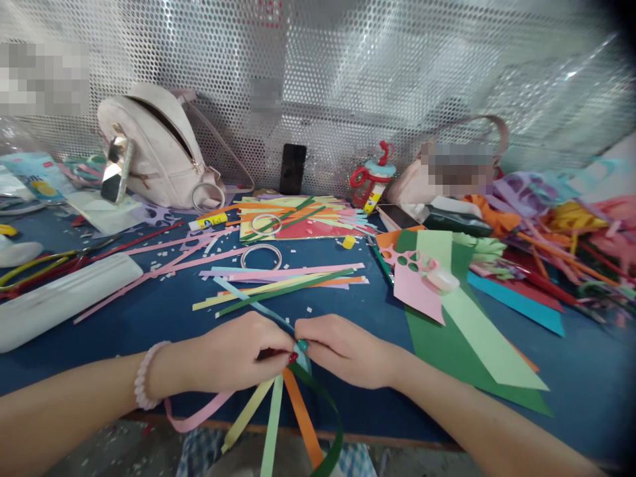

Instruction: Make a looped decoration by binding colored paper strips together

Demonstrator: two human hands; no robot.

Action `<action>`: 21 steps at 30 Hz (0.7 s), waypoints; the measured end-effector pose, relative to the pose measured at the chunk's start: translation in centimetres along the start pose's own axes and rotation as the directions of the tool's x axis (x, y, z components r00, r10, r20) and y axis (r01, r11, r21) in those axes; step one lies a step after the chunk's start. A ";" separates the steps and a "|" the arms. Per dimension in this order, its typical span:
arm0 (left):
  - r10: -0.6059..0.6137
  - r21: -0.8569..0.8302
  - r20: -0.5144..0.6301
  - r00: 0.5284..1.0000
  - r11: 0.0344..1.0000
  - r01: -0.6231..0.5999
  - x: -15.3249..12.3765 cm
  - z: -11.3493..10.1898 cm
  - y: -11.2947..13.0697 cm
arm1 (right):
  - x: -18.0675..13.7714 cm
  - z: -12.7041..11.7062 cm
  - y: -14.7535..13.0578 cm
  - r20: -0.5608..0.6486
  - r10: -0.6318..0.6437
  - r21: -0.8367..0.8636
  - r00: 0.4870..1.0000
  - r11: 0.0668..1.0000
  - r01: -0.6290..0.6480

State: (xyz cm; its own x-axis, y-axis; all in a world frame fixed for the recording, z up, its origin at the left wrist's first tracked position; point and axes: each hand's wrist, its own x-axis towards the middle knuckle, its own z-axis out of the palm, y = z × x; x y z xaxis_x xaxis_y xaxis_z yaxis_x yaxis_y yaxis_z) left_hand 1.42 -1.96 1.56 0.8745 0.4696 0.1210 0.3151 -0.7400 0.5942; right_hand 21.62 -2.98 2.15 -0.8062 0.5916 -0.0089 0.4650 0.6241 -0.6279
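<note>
The left hand point(248, 351) and right hand point(342, 348) were together, each with thumb and finger pinched on the paper strips point(304, 366) where these met; exactly which strip each pinch caught was hidden. If either pinch loosened, the join could slip and the strips fan out of line, and a hard pull between the hands could crease or tear the thin paper. The dark green strip point(334, 414), looping below the right hand, could spring or kink because it was sharply bent. Six strips were there: that one, plus one light-blue strip point(271, 316) running out beyond the left hand, and one orange strip point(304, 421), one pale green strip point(271, 427), one yellow strip point(247, 416) and one pink strip point(199, 414) hanging nearer the body. Beyond the hands lay two white rings point(243, 262), two glue sticks point(211, 221), one upright phone point(293, 169) and one lidded cup point(378, 173); the loose strips point(283, 288) overlapped too much to count.
</note>
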 end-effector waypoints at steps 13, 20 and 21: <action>0.004 -0.028 0.003 1.000 1.000 -0.004 0.2 0.1 0.0 | 0.2 0.1 -0.4 0.001 0.036 -0.075 0.999 0.997 -0.036; 0.006 0.000 -0.021 1.000 1.000 -0.006 0.0 0.2 -0.2 | 0.2 0.2 -0.3 -0.010 0.029 -0.131 1.000 0.991 -0.030; 0.004 -0.001 -0.017 1.000 1.000 -0.004 0.0 0.2 -0.2 | 0.2 0.3 -0.4 -0.010 0.030 -0.139 0.999 0.990 -0.031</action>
State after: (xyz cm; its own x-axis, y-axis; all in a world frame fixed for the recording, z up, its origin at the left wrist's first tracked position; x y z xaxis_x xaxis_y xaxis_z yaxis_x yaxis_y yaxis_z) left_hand 1.45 -1.87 1.32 0.8691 0.4752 0.1370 0.3115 -0.7412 0.5947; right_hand 21.21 -3.23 2.16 -0.7879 0.6154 -0.0198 0.5365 0.6703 -0.5127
